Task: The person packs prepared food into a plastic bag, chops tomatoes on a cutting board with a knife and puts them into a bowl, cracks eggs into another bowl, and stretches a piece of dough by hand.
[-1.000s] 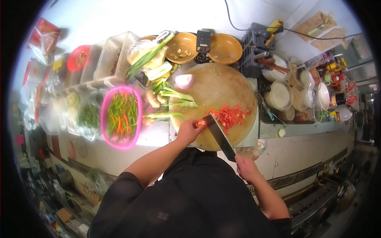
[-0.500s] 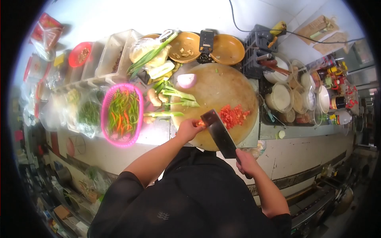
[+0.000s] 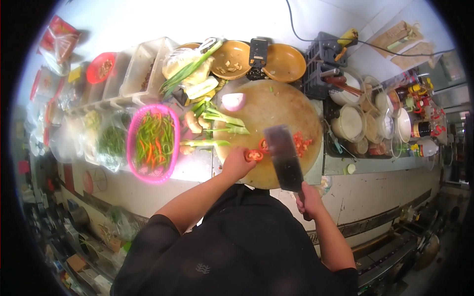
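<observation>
My left hand is closed on a piece of tomato at the lower left of the round chopping board. A second tomato slice lies just beyond it. My right hand grips the handle of a cleaver, whose broad blade is over the board and hides part of the chopped tomato. Half an onion and cut green stalks rest on the board's left side, with a piece of ginger beyond its edge.
A pink basket of red and green peppers stands on the left. Brown bowls and a phone are behind the board. A dark crate and several tubs stand to the right.
The cleaver has moved right, away from my left hand, and its blade now covers part of the chopped tomato. The cut face of the tomato piece in my left hand now shows.
</observation>
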Demonstrator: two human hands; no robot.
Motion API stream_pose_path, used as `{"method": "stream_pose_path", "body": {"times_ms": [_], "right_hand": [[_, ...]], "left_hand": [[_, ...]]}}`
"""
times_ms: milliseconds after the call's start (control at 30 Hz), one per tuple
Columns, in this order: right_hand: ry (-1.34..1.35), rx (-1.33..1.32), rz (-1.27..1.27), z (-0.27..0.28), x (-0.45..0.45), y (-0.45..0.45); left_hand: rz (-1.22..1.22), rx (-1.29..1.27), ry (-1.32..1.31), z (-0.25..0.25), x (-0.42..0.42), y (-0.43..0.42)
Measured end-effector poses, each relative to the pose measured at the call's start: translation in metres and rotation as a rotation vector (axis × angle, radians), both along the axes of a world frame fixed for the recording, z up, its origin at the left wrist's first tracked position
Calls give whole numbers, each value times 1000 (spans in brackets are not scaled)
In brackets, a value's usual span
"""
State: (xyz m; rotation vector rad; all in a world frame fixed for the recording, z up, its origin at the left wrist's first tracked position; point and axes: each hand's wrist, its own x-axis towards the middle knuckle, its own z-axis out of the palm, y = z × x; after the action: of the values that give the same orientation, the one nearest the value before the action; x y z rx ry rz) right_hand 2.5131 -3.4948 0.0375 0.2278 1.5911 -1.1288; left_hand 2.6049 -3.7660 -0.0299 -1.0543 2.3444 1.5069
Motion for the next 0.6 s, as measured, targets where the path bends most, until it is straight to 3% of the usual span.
{"method": "stream_pose_path", "body": {"times_ms": [67,100,167,267,333,400,433,500,533,600], "right_hand": [[42,15,-84,3,2,9],[80,7,-131,5,2,12],[160,-19,-170,9,3,17],[282,2,-131,3,10,27],[294,21,-154,9,18,23],[300,45,-174,6,28,23],[329,60,-132,-3,33,26],[390,57,-44,-7,39,29],[391,61,-52,-3,41,29],[385,115,-5,9,44,28]], "left_hand": [[-145,-537,364,-14,1,9],[-146,-537,365,-10,-1,9],[-454,-379,19,0,-10,6],[-278,-330,-13,22,-32,-8],[-150,-413,169,27,-57,-28],[-172,-669,401,5,-94,-57],[-182,-663,405,1,-105,-65],[-345,-852,375,0,-121,-72],[-351,-849,380,0,-121,-67],[-635,-730,503,1,-108,-51]]}}
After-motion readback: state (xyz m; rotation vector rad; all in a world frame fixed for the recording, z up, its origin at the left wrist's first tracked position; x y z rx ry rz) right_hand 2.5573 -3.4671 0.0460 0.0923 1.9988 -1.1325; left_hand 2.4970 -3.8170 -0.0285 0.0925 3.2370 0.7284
